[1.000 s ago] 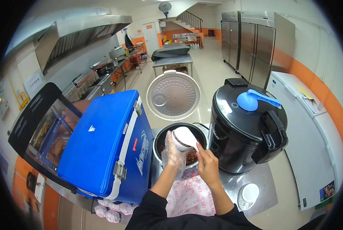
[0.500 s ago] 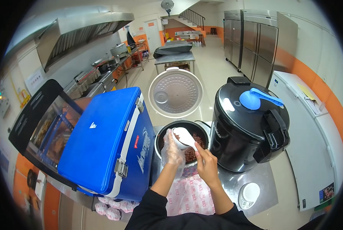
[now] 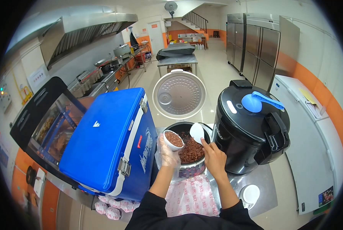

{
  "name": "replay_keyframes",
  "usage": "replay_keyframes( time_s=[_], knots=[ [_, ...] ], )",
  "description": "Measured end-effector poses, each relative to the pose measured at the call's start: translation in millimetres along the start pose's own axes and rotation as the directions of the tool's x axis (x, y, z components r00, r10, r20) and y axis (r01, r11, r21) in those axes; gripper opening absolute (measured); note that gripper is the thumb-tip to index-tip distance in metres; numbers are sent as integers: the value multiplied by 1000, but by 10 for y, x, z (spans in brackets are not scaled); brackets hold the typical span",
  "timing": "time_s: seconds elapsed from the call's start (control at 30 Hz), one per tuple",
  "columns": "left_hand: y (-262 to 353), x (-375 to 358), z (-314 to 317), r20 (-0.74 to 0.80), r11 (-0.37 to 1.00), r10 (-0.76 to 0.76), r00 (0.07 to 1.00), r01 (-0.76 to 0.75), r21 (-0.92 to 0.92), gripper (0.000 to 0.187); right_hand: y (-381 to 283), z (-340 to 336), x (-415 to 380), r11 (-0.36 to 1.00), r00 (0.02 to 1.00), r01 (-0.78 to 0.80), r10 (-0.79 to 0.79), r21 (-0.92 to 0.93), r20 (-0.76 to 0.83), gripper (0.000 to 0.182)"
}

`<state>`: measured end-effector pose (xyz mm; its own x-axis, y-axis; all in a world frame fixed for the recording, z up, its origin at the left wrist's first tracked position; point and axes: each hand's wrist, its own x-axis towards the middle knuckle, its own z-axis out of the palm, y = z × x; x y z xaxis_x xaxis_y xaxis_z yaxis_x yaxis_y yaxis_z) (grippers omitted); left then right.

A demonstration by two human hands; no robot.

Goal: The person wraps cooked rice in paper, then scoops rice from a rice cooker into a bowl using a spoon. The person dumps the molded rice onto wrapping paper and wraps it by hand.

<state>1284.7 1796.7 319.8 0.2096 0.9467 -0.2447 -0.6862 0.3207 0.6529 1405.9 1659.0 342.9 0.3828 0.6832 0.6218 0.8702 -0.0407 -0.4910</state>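
Note:
My left hand, in a clear plastic glove, holds a small white bowl filled with reddish-brown rice, tilted over the left side of the open cooker. Bare fingers of my right hand grip a white rice paddle, whose blade is over the right side of the pot. Dark reddish-brown rice lies in the cooker. Printed pink-and-white paper is spread in front of it. The raised round lid stands behind the pot.
A blue cooler box stands left, beside a glass display case. To the right are a large black cooker with a blue ladle on top, and a white scale. Wrapped packets lie at lower left.
The paddle has moved off the bowl to the right. My left hand and the bowl have shifted slightly left, and the rice inside the bowl now shows.

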Motion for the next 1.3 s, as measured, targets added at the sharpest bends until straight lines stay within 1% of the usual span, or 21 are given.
replay_keyframes(
  time_s=[0.03, 0.1, 0.17, 0.2, 0.23, 0.3, 0.47, 0.53, 0.57, 0.67, 0.73, 0.8, 0.83, 0.87, 0.9, 0.97, 1.1, 1.13, 1.17, 1.23, 1.3],
  knots=[
    [56, -9, -9, -21, 1000, 10, 1000, -10, -18, 57, 1, -38, 13, 999, 1000, -4, 4, -36, 12, 35],
    [179, -33, -22, 52, 999, -36, 998, 38, -35, 56, -53, -125, 88, 997, 1000, 5, -5, -74, 11, 36],
    [237, -59, -28, 189, 986, -149, 971, 160, -44, 58, -136, -247, 125, 963, 998, 58, -57, 262, -14, 38],
    [235, -83, 27, 150, 991, -130, 980, 135, -22, 61, -151, -255, 130, 907, 993, 88, -111, 411, 32, 40],
    [258, -124, 60, 182, 983, -160, 970, 173, -56, 62, -177, -261, 124, 907, 993, 91, -114, 411, 33, 40],
    [276, -185, 79, 262, 971, -221, 939, 237, -31, 63, -225, -268, 94, 893, 963, 155, -232, 422, 137, 45],
    [347, -274, 111, 273, 959, -279, 920, 281, 34, 64, -126, -264, 92, 917, 922, 206, -299, 342, 246, 49],
    [344, -291, 125, 276, 952, -304, 912, 300, 58, 63, -151, -341, 102, 942, 863, 270, -328, 199, 384, 46],
    [337, -292, 144, 255, 961, -275, 927, 270, 55, 60, -157, -343, 112, 944, 863, 264, -322, 197, 389, 46],
    [228, -234, 117, 224, 979, -201, 953, 200, 30, 60, -265, -305, 95, 927, 867, 98, -258, 362, 426, 42],
    [182, -169, 98, 260, 990, -132, 956, 140, -11, 61, -344, -262, 54, 937, 887, 85, -226, 339, 402, 40],
    [202, -185, 73, 308, 986, -146, 940, 165, -37, 60, -347, -223, 27, 944, 906, 70, -195, 323, 376, 39],
    [243, -215, 87, 357, 980, -154, 921, 188, -64, 59, -315, -184, 37, 899, 941, 117, -236, 422, 242, 37],
    [268, -249, 117, 312, 980, -134, 941, 173, -98, 55, -293, -167, 67, 842, 958, 180, -267, 509, 102, 36],
    [289, -285, 146, 264, 979, -116, 958, 155, -134, 51, -314, -219, 99, 840, 956, 189, -275, 509, 99, 36],
    [271, -239, 46, 296, 986, -63, 953, 106, -130, 51, -375, -366, 132, 855, 976, -179, 91, 487, 199, 34],
    [219, -254, 76, 308, 975, -8, 951, 76, -207, 49, -351, -245, 113, 803, 948, -287, 160, 523, 274, 33],
    [181, -230, 80, 303, 971, 23, 953, 51, -234, 48, -428, -235, 79, 813, 959, -247, 125, 527, 256, 32],
    [137, -203, 91, 305, 971, 22, 952, 52, -235, 48, -511, -279, 28, 857, 938, -281, 150, 431, 314, 31],
    [28, -113, 85, 220, 962, 147, 964, -87, -260, 47, -590, -98, -114, 894, 989, -87, 24, 440, 146, 31],
    [-25, -133, 84, 243, 973, 146, 959, -95, -211, 46, -693, 5, -252, 924, 994, -2, -39, 383, 98, 32]
  ],
)
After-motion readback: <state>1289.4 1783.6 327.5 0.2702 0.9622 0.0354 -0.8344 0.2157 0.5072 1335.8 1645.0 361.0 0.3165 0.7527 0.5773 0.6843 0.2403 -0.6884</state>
